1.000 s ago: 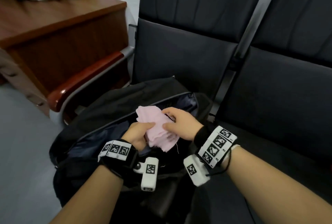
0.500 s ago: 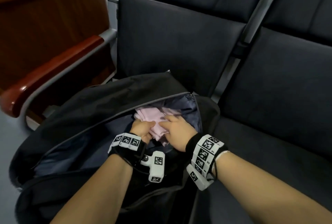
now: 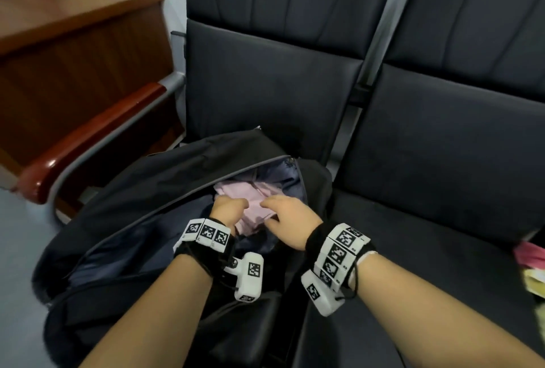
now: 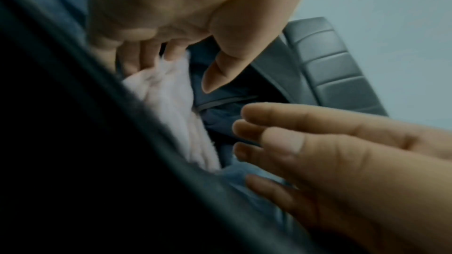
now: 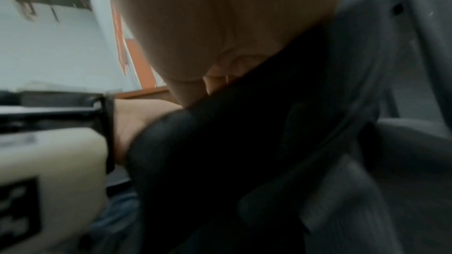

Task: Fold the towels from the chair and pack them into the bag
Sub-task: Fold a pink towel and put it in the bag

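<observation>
waiting room, linked padded seats (image 3: 442,131), wooden desk (image 3: 73,28)

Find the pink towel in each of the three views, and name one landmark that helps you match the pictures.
Head: pink towel lies centre frame, inside the open black bag, between both hands.
Left wrist: it runs left of centre, under the left hand's fingers.
Right wrist: not in it; the bag's black fabric hides it.
Shared landmark: the bag, visible in all three views.
</observation>
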